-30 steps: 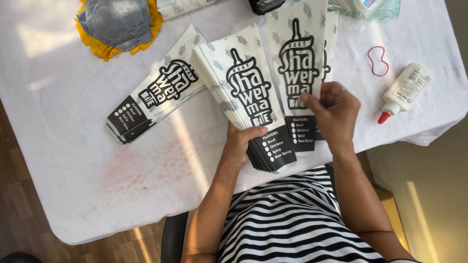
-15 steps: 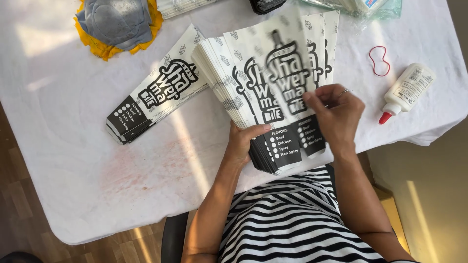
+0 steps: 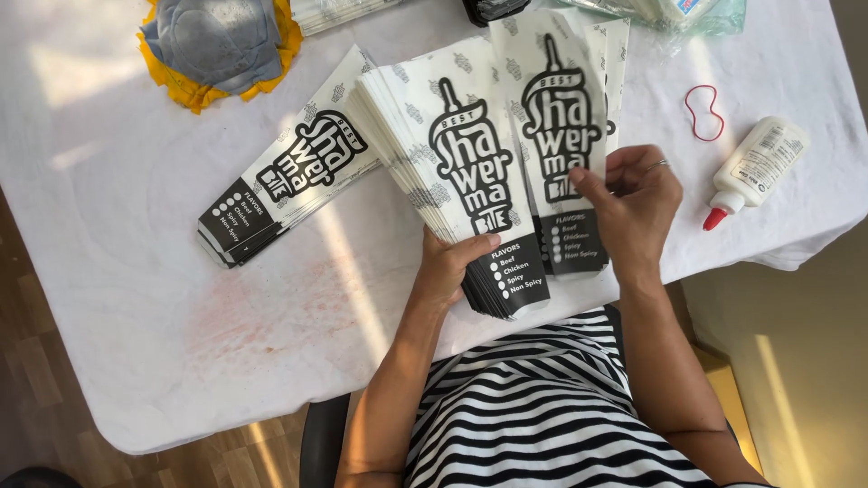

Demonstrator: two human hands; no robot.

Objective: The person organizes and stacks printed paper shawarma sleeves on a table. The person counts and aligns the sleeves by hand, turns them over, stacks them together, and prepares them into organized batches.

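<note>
L hand point(image 3: 445, 271) grips sleeve stack point(image 3: 452, 181); R hand point(image 3: 633, 203) fans top sleeves point(image 3: 561, 126).

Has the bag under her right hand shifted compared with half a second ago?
Yes. The bag under the right hand has slid right off the fanned stack, toward the glue bottle.

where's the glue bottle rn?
In the head view the white glue bottle with a red tip lies on the white table at the far right, just right of the red rubber band and of the right hand.
</note>
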